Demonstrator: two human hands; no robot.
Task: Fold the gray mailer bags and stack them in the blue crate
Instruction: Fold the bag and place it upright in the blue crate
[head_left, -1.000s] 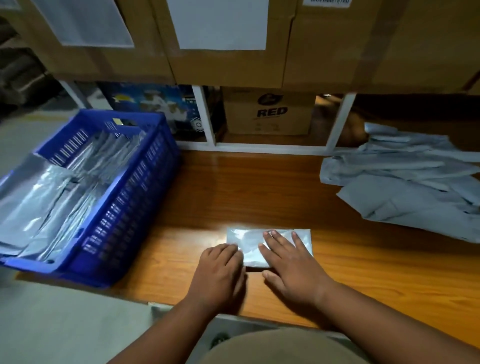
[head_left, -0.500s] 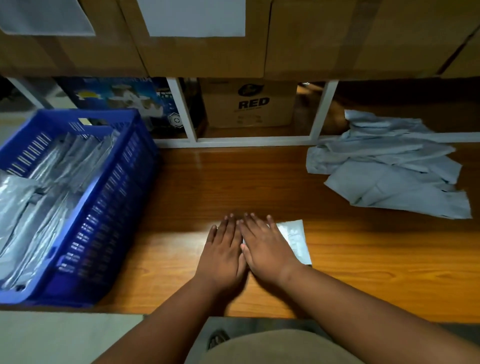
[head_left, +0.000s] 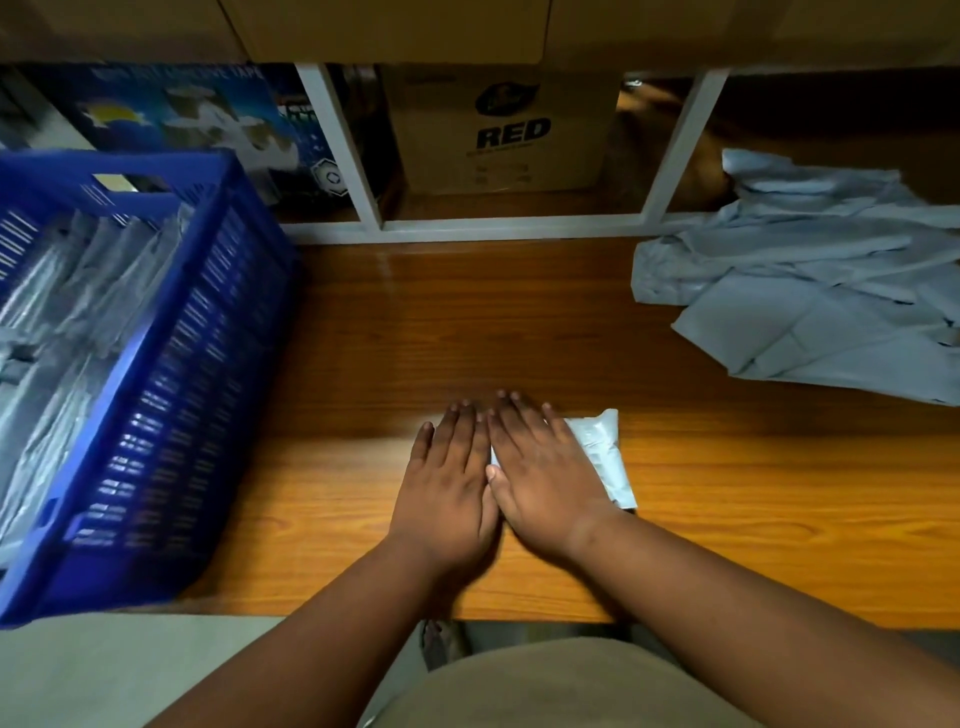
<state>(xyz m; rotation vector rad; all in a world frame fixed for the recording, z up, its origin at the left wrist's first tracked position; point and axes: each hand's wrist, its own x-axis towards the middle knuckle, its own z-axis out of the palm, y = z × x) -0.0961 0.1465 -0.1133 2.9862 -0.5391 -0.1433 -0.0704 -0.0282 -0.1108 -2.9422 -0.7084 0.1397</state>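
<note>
A folded gray mailer bag (head_left: 605, 457) lies on the wooden table (head_left: 753, 493) near its front edge. My right hand (head_left: 545, 473) presses flat on it with straight fingers and hides most of it. My left hand (head_left: 449, 486) lies flat beside the right one, fingers straight, on the bag's left end. Only the bag's right end shows. The blue crate (head_left: 171, 395) stands at the left, holding several folded gray bags (head_left: 62, 332). A loose pile of unfolded gray mailer bags (head_left: 810, 306) lies at the back right of the table.
A white shelf frame (head_left: 498, 223) runs along the table's back edge. Behind it stand a brown "RED" carton (head_left: 506, 130) and a blue printed box (head_left: 182, 114). Large cardboard boxes (head_left: 395, 26) sit on top. The table's front edge is just before my body.
My left hand has opened from a loose curl and moved onto the bag beside the right hand. Both hands now cover most of the bag. The camera has tilted down and closer.
</note>
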